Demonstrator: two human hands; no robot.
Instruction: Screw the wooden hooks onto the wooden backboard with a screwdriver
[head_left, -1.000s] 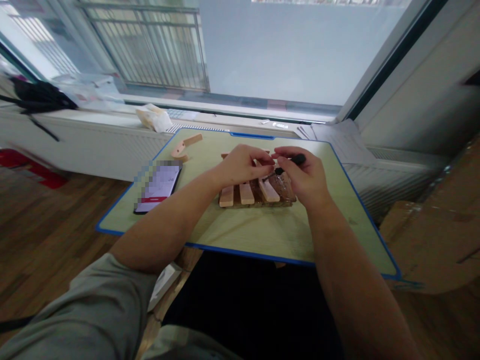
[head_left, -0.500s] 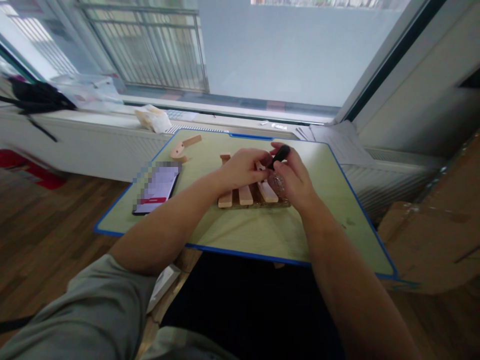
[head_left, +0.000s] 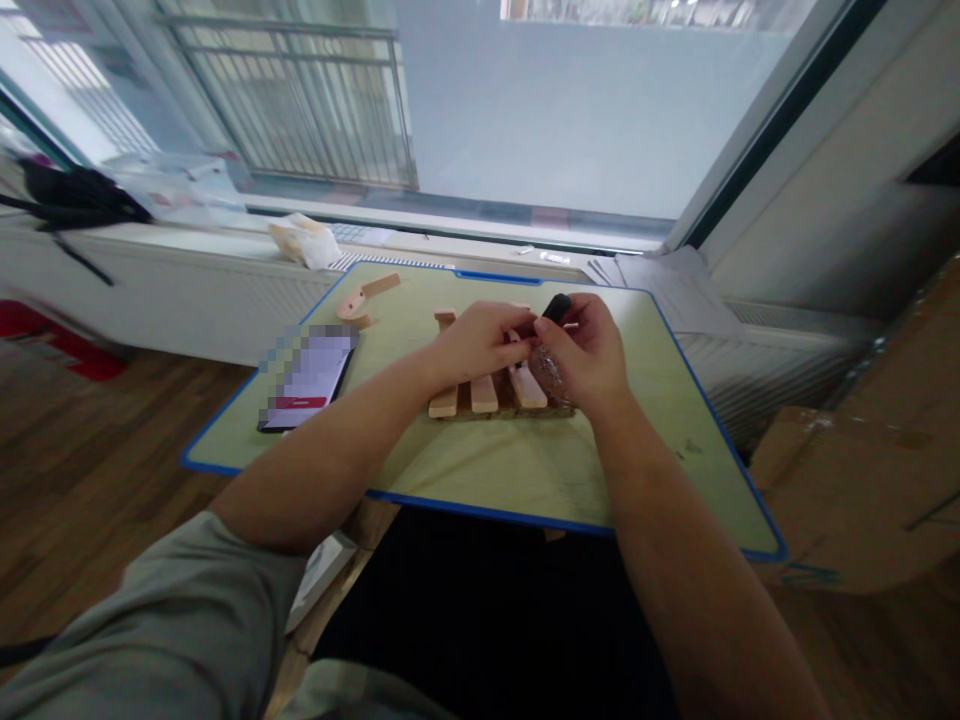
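My right hand (head_left: 586,352) is closed round a black-handled tool (head_left: 556,307), like a screwdriver, whose working end is hidden. My left hand (head_left: 487,340) is closed, with its fingertips pinched together beside the tool above the wooden pieces; what they hold is hidden. Below the hands, pale wooden slats (head_left: 484,394) lie side by side across a brown base (head_left: 501,411). A clear, crinkled plastic bag (head_left: 550,378) shows under my right hand, beside the rightmost slat. A curved wooden piece with holes (head_left: 355,303) rests at the far left of the table.
The pale table (head_left: 480,475) has a blue edge. A phone (head_left: 311,378) lies on its left side. Behind it stand a white radiator (head_left: 195,290) and a windowsill with a crumpled paper bag (head_left: 306,240). A cardboard box (head_left: 847,490) stands close on the right.
The view has shifted slightly. My right hand has turned a little, with its fingers now curled closer round the black handle. My left hand stays at the same place over the slats.
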